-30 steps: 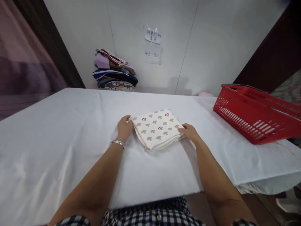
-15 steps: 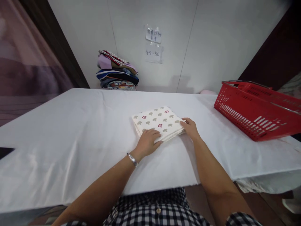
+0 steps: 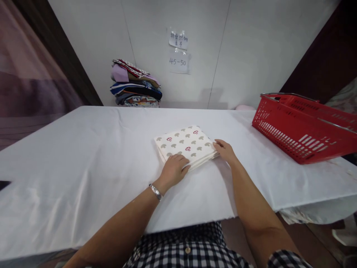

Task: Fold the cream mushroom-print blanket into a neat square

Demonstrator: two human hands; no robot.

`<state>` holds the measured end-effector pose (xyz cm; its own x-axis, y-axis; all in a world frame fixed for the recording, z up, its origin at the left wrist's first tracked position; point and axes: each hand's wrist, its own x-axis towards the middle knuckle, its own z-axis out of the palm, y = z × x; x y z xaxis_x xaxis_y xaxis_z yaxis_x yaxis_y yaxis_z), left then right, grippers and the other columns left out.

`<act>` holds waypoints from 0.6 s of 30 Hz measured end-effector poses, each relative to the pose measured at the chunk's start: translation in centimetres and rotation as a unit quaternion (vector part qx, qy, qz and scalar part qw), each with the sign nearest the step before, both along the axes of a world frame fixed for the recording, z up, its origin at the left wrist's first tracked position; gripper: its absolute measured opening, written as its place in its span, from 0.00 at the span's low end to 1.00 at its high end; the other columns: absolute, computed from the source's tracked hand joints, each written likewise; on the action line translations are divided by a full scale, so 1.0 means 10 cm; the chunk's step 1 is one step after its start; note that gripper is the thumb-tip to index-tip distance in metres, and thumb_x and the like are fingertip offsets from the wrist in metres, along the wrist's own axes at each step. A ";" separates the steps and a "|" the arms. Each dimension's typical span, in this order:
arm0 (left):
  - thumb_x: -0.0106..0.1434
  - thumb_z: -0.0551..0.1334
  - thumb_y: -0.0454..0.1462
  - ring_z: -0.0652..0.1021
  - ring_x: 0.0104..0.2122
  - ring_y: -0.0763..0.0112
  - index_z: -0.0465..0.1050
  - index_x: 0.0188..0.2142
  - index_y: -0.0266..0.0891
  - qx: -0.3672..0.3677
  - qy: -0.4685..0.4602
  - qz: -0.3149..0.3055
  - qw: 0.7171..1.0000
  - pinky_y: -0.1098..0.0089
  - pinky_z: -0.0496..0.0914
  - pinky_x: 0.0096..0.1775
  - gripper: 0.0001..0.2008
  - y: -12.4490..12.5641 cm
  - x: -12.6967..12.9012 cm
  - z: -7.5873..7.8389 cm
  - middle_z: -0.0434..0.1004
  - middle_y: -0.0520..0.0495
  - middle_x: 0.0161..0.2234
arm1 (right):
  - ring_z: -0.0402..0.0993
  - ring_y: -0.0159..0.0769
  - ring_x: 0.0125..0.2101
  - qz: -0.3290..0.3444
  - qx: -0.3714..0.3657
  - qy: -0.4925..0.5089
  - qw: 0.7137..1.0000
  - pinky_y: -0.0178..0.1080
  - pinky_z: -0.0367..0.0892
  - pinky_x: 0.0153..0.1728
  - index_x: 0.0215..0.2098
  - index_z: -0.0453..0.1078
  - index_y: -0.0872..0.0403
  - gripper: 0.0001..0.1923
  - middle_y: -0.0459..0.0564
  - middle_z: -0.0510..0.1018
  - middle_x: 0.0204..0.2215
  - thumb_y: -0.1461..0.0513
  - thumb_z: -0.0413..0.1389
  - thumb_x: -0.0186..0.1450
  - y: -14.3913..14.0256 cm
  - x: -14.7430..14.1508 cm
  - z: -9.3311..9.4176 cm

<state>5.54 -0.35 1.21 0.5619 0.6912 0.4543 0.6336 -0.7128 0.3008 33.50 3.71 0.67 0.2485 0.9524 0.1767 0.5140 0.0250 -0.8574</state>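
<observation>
A folded white cloth (image 3: 185, 143) printed with grey and red mushrooms lies slightly turned on the table, its layers stacked in a neat rectangle. My left hand (image 3: 175, 169) rests on its near left corner, fingers flat on top and thumb apart along the near edge. At the right corner, my right hand (image 3: 225, 150) holds the cloth's edge between thumb and fingers; the undersides of those fingers are hidden. A silver bracelet (image 3: 155, 191) circles my left wrist.
The table (image 3: 117, 149) has a white cover with creases. At the right stands a red plastic basket (image 3: 295, 130) with metal handles. A pile of folded fabrics (image 3: 136, 83) sits at the back left by the wall, where two paper signs (image 3: 179, 52) are taped.
The whole view has shifted slightly. Both hands stay at the same corners of the folded cloth, which looks unchanged.
</observation>
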 end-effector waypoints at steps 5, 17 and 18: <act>0.66 0.52 0.38 0.72 0.39 0.63 0.72 0.39 0.40 0.000 0.017 0.010 1.000 0.61 0.66 0.41 0.10 -0.01 0.01 0.02 0.75 0.45 0.36 | 0.68 0.39 0.47 0.098 0.005 0.015 0.995 0.39 0.67 0.42 0.48 0.72 0.47 0.23 0.47 0.71 0.51 0.59 0.59 0.52 -0.09 0.06 0.12; 0.68 0.48 0.36 0.72 0.38 0.63 0.68 0.37 0.40 0.013 -0.007 0.012 1.000 0.61 0.66 0.41 0.11 -0.04 0.05 0.02 0.72 0.45 0.34 | 0.69 0.37 0.46 0.104 0.020 -0.001 0.994 0.37 0.66 0.39 0.39 0.76 0.48 0.18 0.46 0.70 0.52 0.65 0.53 0.51 -0.04 0.03 0.00; 0.68 0.48 0.36 0.72 0.38 0.63 0.68 0.37 0.39 0.018 -0.001 0.001 1.000 0.61 0.66 0.42 0.11 -0.04 0.06 0.02 0.72 0.45 0.35 | 0.70 0.37 0.45 0.086 0.042 -0.010 0.995 0.37 0.66 0.38 0.38 0.76 0.49 0.17 0.47 0.72 0.50 0.65 0.52 0.52 -0.04 0.02 0.00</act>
<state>6.12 -0.76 1.42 0.5590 0.6763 0.4798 0.6349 -0.7212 0.2770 33.74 3.36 0.64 0.0779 0.9623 0.2605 0.5125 0.1855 -0.8384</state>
